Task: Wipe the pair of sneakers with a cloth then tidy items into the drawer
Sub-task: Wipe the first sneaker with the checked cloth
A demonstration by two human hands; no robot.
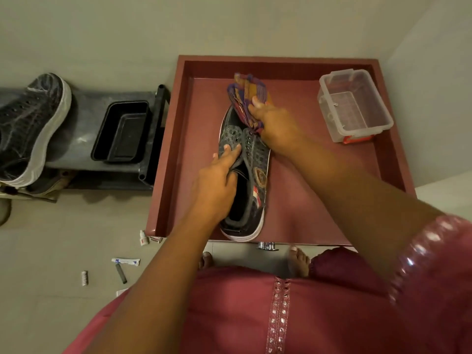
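- Inside open maroon drawer: dark sneaker, toe away, and a clear plastic box, apparently empty, at far right corner.
- Left hand curled round sneaker's collar, fingers on lace holes.
- Right hand clamped on striped cloth over the toe.
- Second sneaker beside empty black tray on a rack.

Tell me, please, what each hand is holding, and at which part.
The left hand grips the sneaker at its opening, fingers over the tongue. The right hand grips the bunched cloth at its near end, against the toe.
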